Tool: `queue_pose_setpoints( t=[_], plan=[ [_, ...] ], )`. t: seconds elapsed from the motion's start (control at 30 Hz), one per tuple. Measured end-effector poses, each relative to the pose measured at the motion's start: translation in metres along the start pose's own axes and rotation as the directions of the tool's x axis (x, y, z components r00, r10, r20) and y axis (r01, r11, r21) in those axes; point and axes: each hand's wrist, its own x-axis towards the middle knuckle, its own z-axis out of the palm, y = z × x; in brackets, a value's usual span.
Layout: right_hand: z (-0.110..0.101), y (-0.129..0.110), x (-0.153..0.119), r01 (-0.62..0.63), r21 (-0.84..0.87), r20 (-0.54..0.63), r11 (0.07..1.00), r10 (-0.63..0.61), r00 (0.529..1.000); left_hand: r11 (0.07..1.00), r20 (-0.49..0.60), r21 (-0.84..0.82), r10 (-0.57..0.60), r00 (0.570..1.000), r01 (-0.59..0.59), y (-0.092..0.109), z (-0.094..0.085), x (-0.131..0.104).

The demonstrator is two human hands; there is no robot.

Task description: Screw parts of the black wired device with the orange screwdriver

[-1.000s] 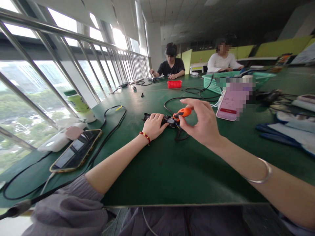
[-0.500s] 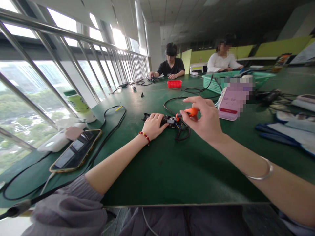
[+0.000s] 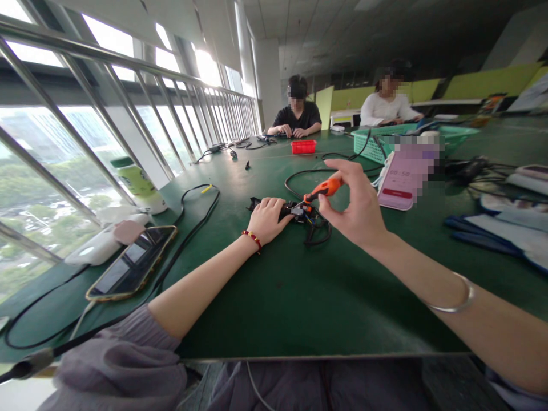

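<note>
My left hand (image 3: 268,220) lies over a black device (image 3: 285,211) on the green table, its fingers wrapped round the body and pressing it down. The device's right end is exposed and shows a silver part, an orange piece and thin wires; a black cable (image 3: 319,237) loops beside it. Above that end, my right hand (image 3: 357,202) holds an orange and black screwdriver (image 3: 327,188) by the handle, between thumb and fingers. Its shaft slants down left to the exposed parts. Whether the tip sits in a screw is too small to tell.
To the left lie a phone (image 3: 132,262), a white power adapter (image 3: 100,242) and a green-and-white bottle (image 3: 139,185). At the right stand a pink-screened phone (image 3: 405,177), a green basket (image 3: 370,147) and gloves (image 3: 500,225). A red box (image 3: 303,147) sits ahead; two people work beyond.
The screwdriver has turned to a steeper slant, and my right hand's fingers have opened a little and risen. My left hand and the device stay put. The person opposite has brought their hands together.
</note>
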Motion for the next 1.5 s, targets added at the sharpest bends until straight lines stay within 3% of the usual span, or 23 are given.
queue_pose_setpoints(
  t=[0.23,0.5,0.7,1.5],
  plan=[
    [0.0002,-0.0032,-0.0002,0.032,-0.055,0.033,0.998,-0.03,0.999,1.0,-0.009,0.003,-0.003,1.0,0.003,-0.0005,0.0006,0.0001],
    [-0.0002,-0.0013,-0.0001,0.053,0.018,0.051,0.998,-0.054,0.997,1.0,-0.026,0.003,0.008,1.0,-0.008,-0.0006,0.0007,-0.0001],
    [0.0,-0.0035,0.0002,0.004,-0.045,0.122,0.999,0.001,0.993,1.0,-0.027,0.017,0.017,0.999,-0.017,-0.0003,0.0001,0.0003],
    [-0.0001,-0.0023,-0.0025,0.01,-0.042,0.11,0.999,-0.005,0.994,0.998,-0.037,0.048,0.028,0.999,-0.027,0.0009,-0.0017,0.0014]
  ],
)
